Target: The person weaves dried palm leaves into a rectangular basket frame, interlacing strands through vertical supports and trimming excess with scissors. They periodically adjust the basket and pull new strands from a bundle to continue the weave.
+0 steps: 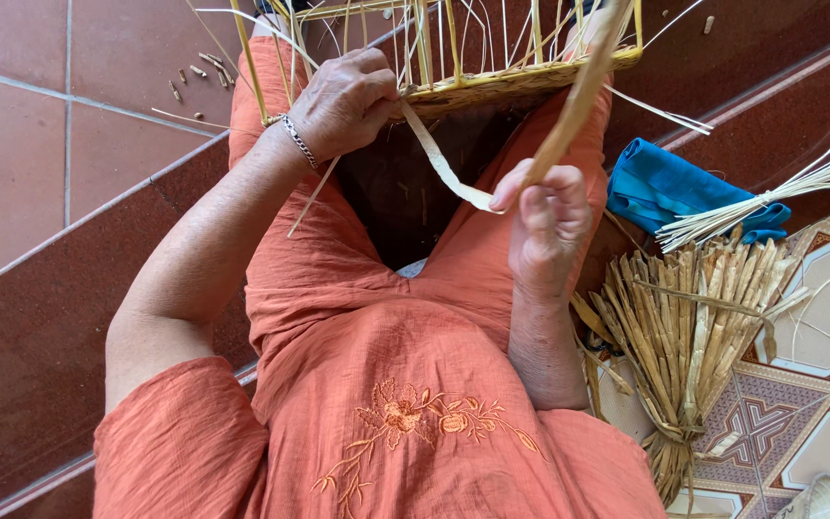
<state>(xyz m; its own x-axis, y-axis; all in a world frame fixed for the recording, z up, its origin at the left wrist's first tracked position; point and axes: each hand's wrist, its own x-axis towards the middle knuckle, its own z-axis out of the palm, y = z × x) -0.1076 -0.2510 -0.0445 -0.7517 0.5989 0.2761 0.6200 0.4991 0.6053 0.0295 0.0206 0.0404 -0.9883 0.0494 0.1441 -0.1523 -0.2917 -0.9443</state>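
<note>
Basket frame [453, 58], partly woven, resting on the person's knees.

Left hand [343, 101] is clamped on the woven band at the frame's near edge. Right hand [545, 226] pinches a flat pale strip [444, 163] running from that band, fingers closed. Judged progress: one woven band is complete; the upright stakes above stand bare. A bundle of dried strips [694, 336] and a blue cloth [665, 187] lie on the tiled floor [818, 317] to the right.

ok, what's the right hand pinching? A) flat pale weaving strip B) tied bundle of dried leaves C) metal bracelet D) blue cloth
A: the right hand pinches the flat pale strip that runs up to the woven basket rim, where the left hand rests; the blue cloth and dried-leaf bundle lie untouched beside it.
</note>
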